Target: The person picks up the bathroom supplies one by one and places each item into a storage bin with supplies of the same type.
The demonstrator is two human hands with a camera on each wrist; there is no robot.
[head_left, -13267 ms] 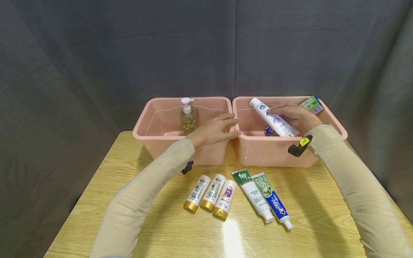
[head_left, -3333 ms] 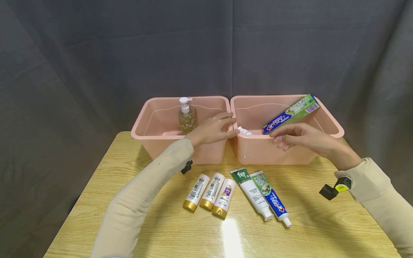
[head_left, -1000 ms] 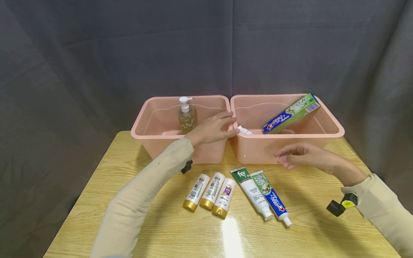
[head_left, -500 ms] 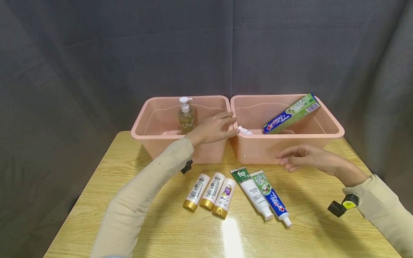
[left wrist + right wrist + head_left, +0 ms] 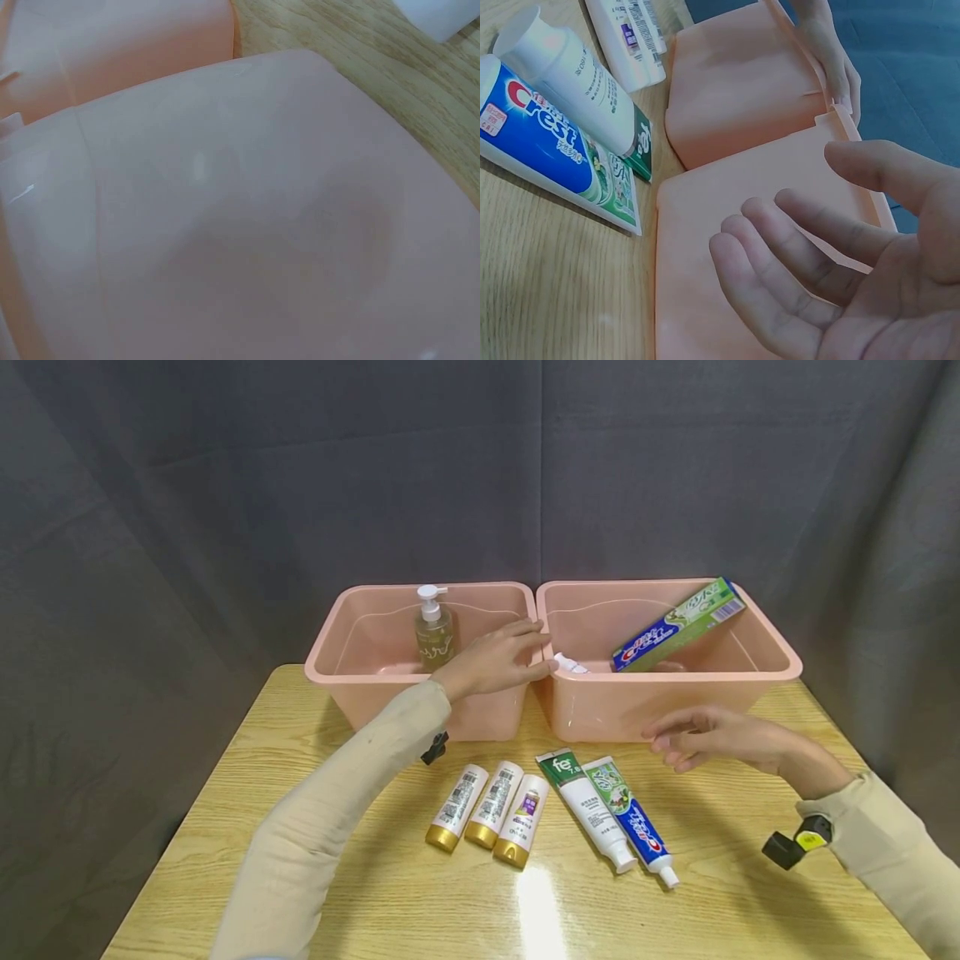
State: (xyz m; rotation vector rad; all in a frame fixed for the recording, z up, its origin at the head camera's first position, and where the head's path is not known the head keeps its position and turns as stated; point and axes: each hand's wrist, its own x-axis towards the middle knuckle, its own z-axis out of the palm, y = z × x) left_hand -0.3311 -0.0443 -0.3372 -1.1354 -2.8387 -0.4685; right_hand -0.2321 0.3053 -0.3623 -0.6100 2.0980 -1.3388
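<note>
My left hand [image 5: 495,662] rests with spread fingers over the meeting rims of the left pink bin [image 5: 375,679] and the right pink bin [image 5: 637,706]. Only pink bin wall fills most of the left wrist view. My right hand [image 5: 723,742] hovers in front of the right bin, fingers loosely bent and holding nothing; the right wrist view shows its bare palm. Nearest to it on the table are a blue-green Crest toothpaste tube [image 5: 636,827] and a green-and-white toothpaste tube [image 5: 592,814]. The right bin holds a Crest toothpaste box [image 5: 675,627] and a partly hidden white tube [image 5: 570,663].
A pump bottle [image 5: 435,639] stands in the left bin. Three white tubes with gold caps, including the rightmost tube [image 5: 522,818], lie on the wooden table [image 5: 375,893] before the bins. A dark curtain [image 5: 450,468] hangs behind.
The white-and-purple tube my right hand held over the right bin earlier now lies inside it. My right hand has drawn back out and sunk slightly. My left hand has stayed put.
</note>
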